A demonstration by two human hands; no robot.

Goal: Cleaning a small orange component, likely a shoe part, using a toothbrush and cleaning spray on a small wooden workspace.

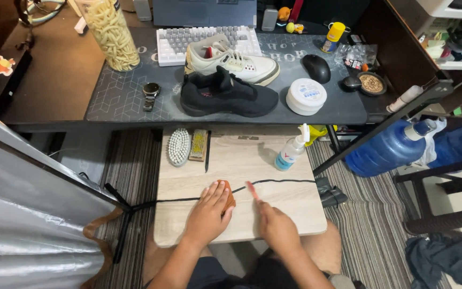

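My left hand [208,214] rests palm-down on a small brown brush [228,199] lying on a light wooden lap board [236,160]. Beside it my right hand [276,225] holds a thin pink-handled tool [253,190] whose tip points up-left; motion blur hides its exact shape. A black cord [284,181] runs across the board just beyond both hands. At the board's far edge lie a white oval brush [178,146], a tan rectangular brush [199,145] and a clear spray bottle [293,152]. A black sneaker [228,95] and a cream sneaker [231,59] stand on the desk mat beyond.
The desk holds a white keyboard [199,40], a black mouse [316,67], a round white tub [306,96], a wristwatch [150,93] and a tall jar of pale sticks [112,35]. Blue water jugs [389,150] and a dark chair [450,198] stand to the right. Grey sheeting [22,230] fills the left.
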